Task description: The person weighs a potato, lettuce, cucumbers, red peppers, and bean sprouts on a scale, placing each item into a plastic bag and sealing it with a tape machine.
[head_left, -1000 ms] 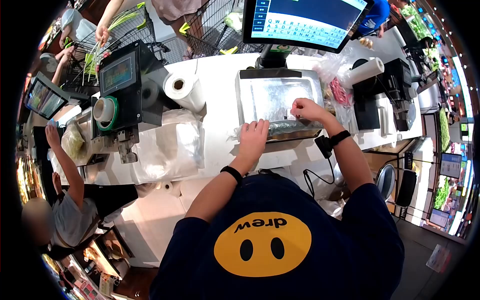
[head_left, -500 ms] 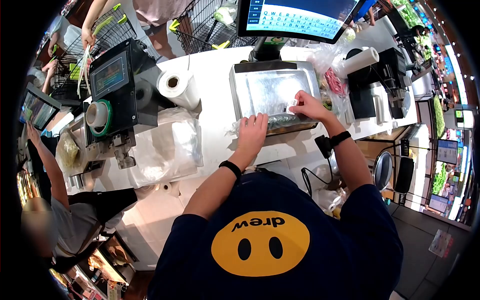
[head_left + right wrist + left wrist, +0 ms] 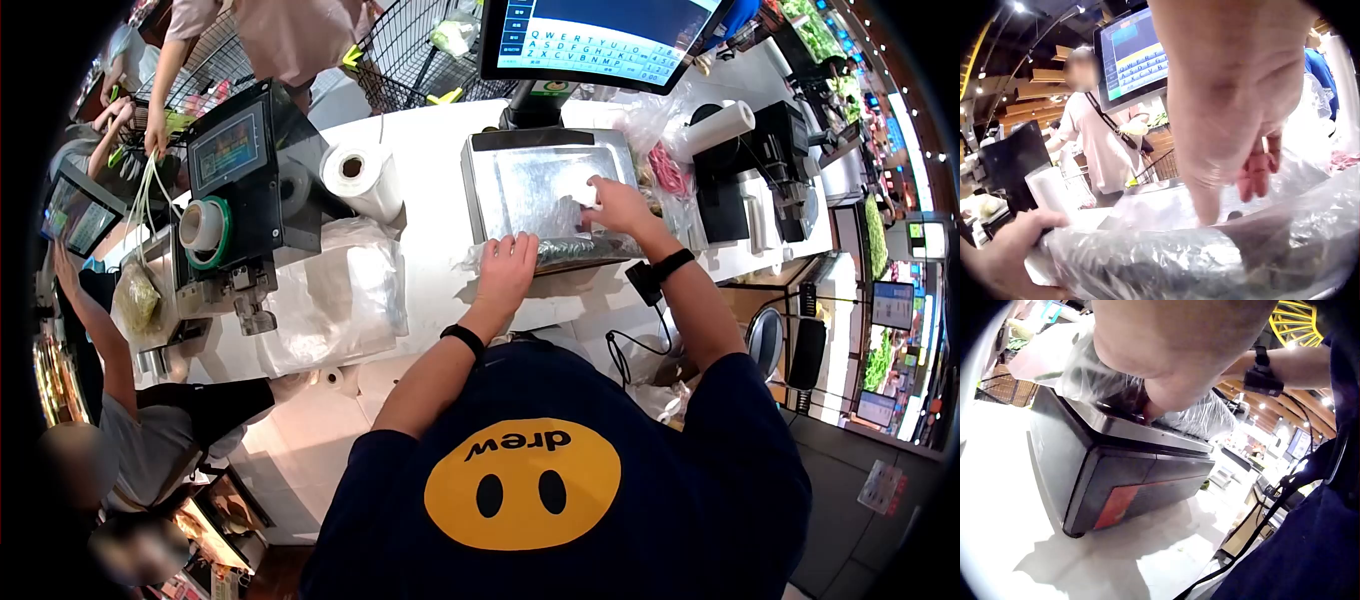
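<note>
A long bundle in clear plastic (image 3: 585, 247) lies along the near edge of a metal-topped scale (image 3: 520, 190). At its left end, my left hand (image 3: 505, 268) grips it; the right wrist view shows that hand (image 3: 1019, 253) curled round the plastic (image 3: 1166, 259). Above the bundle's right part is my right hand (image 3: 620, 208), index finger and thumb apart. In the right wrist view the right hand's (image 3: 1229, 112) thumb points down to the plastic. Whether a small white label is still at its fingers is unclear.
Behind the scale stands a screen with a keyboard display (image 3: 600, 45). Left are a bag roll (image 3: 365, 182), flat plastic bags (image 3: 335, 295) and a black label machine (image 3: 235, 170). Bagged goods (image 3: 668, 170) sit right. People stand at the left and behind the counter.
My right hand's thumb and index finger have spread from their pinch on a small white label. My left hand stays on the bundle. A person behind the counter has moved closer, stalks hanging lower.
</note>
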The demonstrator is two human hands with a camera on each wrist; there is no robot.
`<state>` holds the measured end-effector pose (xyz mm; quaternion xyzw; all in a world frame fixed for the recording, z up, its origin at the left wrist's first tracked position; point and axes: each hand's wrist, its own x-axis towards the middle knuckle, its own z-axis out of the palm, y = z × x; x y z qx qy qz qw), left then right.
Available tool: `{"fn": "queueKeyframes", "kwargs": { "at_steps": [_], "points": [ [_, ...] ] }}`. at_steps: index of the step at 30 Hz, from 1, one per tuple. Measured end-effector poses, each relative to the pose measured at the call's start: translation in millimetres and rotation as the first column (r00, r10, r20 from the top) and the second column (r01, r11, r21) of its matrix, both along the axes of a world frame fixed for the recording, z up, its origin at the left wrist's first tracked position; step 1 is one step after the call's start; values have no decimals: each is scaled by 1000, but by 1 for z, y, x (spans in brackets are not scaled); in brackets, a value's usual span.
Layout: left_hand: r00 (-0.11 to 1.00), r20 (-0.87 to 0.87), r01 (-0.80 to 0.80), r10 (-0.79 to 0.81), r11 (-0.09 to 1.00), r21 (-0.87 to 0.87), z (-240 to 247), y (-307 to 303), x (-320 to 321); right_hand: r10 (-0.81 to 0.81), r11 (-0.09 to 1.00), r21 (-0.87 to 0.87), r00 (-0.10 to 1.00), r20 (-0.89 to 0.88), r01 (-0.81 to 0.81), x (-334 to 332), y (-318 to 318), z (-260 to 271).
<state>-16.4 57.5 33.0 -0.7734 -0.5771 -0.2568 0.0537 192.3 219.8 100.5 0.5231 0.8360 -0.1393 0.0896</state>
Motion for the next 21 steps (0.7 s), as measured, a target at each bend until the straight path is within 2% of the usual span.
{"fn": "queueKeyframes", "kwargs": {
  "at_steps": [3,4,5,7,10,13,16,19,20,21],
  "points": [
    [1000,7,-4,4,1000,2,0,2,0,-61,925,-368,914,-401,-99,-1,-20,20],
    [1000,7,-6,6,1000,0,1,2,0,74,914,-342,916,-394,-220,1,-31,20],
    [1000,13,-2,2,1000,-22,1,2,-1,96,884,-406,940,-327,-232,3,-44,22],
    [1000,26,13,-12,998,-59,0,4,-2,339,921,-39,848,-407,-387,19,-63,1],
    [997,36,66,-64,995,-75,1,5,-8,280,959,3,950,-138,-282,37,-67,-20],
    [985,159,110,-64,947,-301,11,8,-22,272,962,35,944,-189,-270,43,-72,-16],
    [972,226,5,59,962,-271,12,6,-50,141,989,-9,974,-175,-145,47,-83,-9],
    [949,261,-135,177,976,-171,30,-7,-77,-128,985,-150,946,-299,86,44,-91,-8],
    [937,280,-155,210,966,-206,33,-11,-80,-146,982,-172,896,-420,80,41,-92,-9],
    [912,358,-106,201,957,-269,34,-15,-76,-156,984,-148,869,-469,97,34,-92,-12]
  ]
}}
